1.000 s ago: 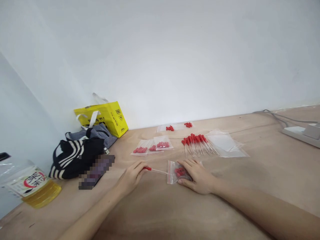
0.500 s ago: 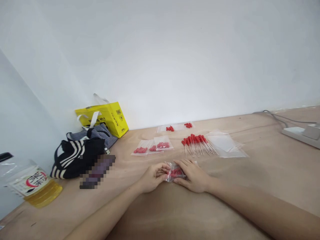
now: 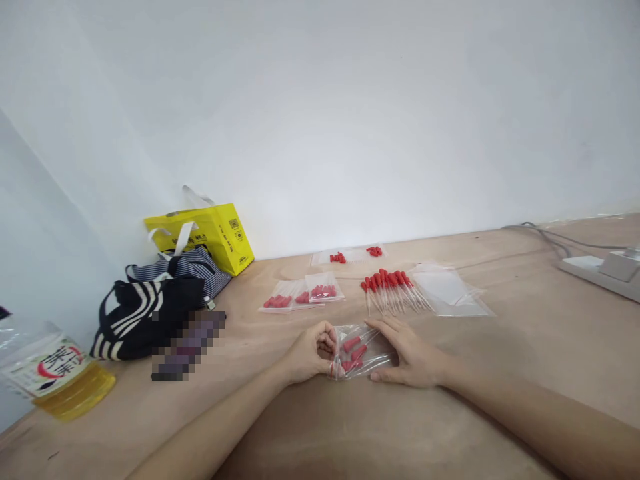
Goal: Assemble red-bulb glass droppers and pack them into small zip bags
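Observation:
A clear plastic bag [image 3: 373,365] lies on the table in front of me, with several red-bulbed droppers [image 3: 352,344] inside it. My left hand [image 3: 313,352] pinches the bag's left edge between thumb and curled fingers. At the bag's right end, my right hand [image 3: 411,355] is open, its thumb and fingers spread, the fingertips at the bag's upper edge. Beyond my hands, a row of loose droppers [image 3: 387,287] with red bulbs and clear stems is fanned out. Filled bags [image 3: 324,288] lie to its left and flat, unfilled bags [image 3: 443,290] to its right.
Further back near the wall lie more bagged red-bulbed droppers [image 3: 338,257]. On the left are a yellow bag [image 3: 220,233], a black striped pouch [image 3: 145,320], a blurred-out object [image 3: 193,343] and a bottle of yellow liquid [image 3: 75,387]. A white power strip [image 3: 595,273] with cables sits at the right.
My right hand has moved right and spread off the bag, which now shows more of its droppers. My left hand still pinches the left edge. The view has shifted slightly.

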The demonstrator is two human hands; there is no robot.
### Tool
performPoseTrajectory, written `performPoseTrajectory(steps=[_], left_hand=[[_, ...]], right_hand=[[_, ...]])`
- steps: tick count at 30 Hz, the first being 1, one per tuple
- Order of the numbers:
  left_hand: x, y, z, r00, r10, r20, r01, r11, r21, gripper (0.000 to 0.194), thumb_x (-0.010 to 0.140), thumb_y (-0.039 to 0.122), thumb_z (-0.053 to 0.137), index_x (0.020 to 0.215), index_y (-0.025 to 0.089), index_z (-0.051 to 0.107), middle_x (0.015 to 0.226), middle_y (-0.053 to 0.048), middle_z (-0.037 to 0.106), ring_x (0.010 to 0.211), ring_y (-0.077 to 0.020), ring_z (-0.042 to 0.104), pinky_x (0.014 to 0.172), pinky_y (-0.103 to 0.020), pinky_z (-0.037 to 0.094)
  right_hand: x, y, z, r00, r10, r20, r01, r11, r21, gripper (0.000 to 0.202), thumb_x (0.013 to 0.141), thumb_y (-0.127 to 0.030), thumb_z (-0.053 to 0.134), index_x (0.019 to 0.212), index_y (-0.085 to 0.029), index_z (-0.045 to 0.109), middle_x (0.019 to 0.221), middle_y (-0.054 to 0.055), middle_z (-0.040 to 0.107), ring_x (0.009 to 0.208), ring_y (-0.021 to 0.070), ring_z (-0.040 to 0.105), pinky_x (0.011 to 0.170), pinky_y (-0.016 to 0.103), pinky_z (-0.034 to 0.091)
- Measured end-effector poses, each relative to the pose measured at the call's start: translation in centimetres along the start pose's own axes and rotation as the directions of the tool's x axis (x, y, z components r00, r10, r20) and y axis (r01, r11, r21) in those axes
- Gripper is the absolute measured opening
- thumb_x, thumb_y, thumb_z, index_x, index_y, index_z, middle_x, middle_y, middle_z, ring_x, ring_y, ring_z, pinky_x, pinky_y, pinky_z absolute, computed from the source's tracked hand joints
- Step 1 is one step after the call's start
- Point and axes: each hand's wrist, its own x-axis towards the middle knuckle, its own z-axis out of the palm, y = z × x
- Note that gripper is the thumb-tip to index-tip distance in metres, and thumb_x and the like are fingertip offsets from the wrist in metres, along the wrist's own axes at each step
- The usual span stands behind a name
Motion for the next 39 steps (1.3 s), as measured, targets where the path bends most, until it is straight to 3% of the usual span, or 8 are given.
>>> performPoseTrajectory(steps=[3,6,15,19,23,29,36,39], left_hand=[[0.1,0.0,-0.2,0.999,0.033,0.035,-0.032,0.999,-0.038,0.045,0.045,0.016,0.077,0.073,0.016,0.043,0.078,0.001,0.060,0.074,-0.0123,0.057,0.071,-0.028,0.044],[0.1,-0.3,-0.1,0.995,0.064,-0.079,-0.064,0.998,-0.002,0.041,0.051,0.019,0.074,0.075,0.017,0.041,0.083,0.000,0.057,0.078,-0.0124,0.057,0.073,-0.028,0.045],[0.1,-0.5,0.4,0.971,0.224,-0.081,-0.179,0.912,0.369,0.033,0.059,0.029,0.069,0.079,0.017,0.046,0.087,-0.001,0.058,0.080,-0.0153,0.055,0.072,-0.030,0.046],[0.0,-0.3,-0.1,0.965,0.259,0.038,-0.252,0.879,0.405,0.022,0.071,0.030,0.060,0.087,0.016,0.056,0.091,-0.005,0.062,0.083,-0.0171,0.058,0.074,-0.030,0.047],[-0.4,-0.2,-1.0,0.947,0.285,0.149,-0.321,0.822,0.470,0.040,0.075,0.030,0.057,0.113,0.020,0.053,0.123,-0.009,0.050,0.111,-0.0239,0.046,0.092,-0.037,0.038],[-0.9,-0.2,-1.5,0.910,0.327,0.253,-0.413,0.754,0.511,0.034,0.083,0.022,0.044,0.116,0.022,0.051,0.139,-0.005,0.027,0.127,-0.0205,0.024,0.103,-0.037,0.024],[-0.7,-0.4,-1.6,0.942,0.275,0.194,-0.335,0.813,0.476,0.046,0.077,0.023,0.054,0.121,0.023,0.045,0.128,-0.007,0.045,0.119,-0.0213,0.039,0.099,-0.041,0.030],[-0.7,-0.6,-1.6,0.940,0.288,0.181,-0.340,0.816,0.468,0.049,0.075,0.024,0.056,0.122,0.023,0.043,0.127,-0.007,0.045,0.118,-0.0220,0.040,0.099,-0.042,0.031]], right_hand=[[0.1,-0.1,0.0,1.000,0.008,-0.017,-0.009,0.999,-0.041,0.079,0.063,-0.057,0.057,0.126,-0.015,0.034,0.119,0.013,0.046,0.109,0.0266,0.040,0.091,0.041,0.031],[0.3,-0.3,-0.1,0.999,0.019,-0.028,-0.022,0.996,-0.085,0.074,0.065,-0.056,0.055,0.124,-0.015,0.036,0.118,0.012,0.047,0.108,0.0258,0.042,0.089,0.041,0.031],[0.4,-0.6,-0.1,0.991,0.101,-0.085,-0.114,0.982,-0.154,0.073,0.064,-0.059,0.053,0.122,-0.017,0.040,0.115,0.012,0.049,0.105,0.0276,0.042,0.088,0.043,0.027],[0.3,-0.4,-0.1,0.982,0.154,-0.112,-0.169,0.976,-0.135,0.080,0.057,-0.062,0.058,0.123,-0.019,0.040,0.111,0.011,0.050,0.102,0.0277,0.044,0.087,0.043,0.028],[0.2,-0.1,-0.2,0.981,0.154,-0.122,-0.160,0.986,-0.038,0.087,0.050,-0.061,0.064,0.122,-0.019,0.041,0.112,0.011,0.049,0.104,0.0285,0.042,0.087,0.042,0.031],[0.8,1.1,-0.1,0.935,0.271,-0.230,-0.240,0.959,0.154,0.040,0.077,-0.044,0.045,0.103,-0.015,0.055,0.095,0.009,0.059,0.088,0.0211,0.053,0.076,0.035,0.041],[1.2,2.4,-0.5,0.974,0.218,0.062,-0.226,0.920,0.321,0.027,0.078,-0.037,0.043,0.070,-0.017,0.059,0.063,0.000,0.059,0.059,0.0132,0.052,0.055,0.025,0.041],[1.2,2.5,-0.9,0.979,0.202,0.033,-0.203,0.944,0.259,0.022,0.079,-0.031,0.043,0.071,-0.017,0.059,0.061,-0.001,0.057,0.058,0.0131,0.052,0.056,0.026,0.040]])
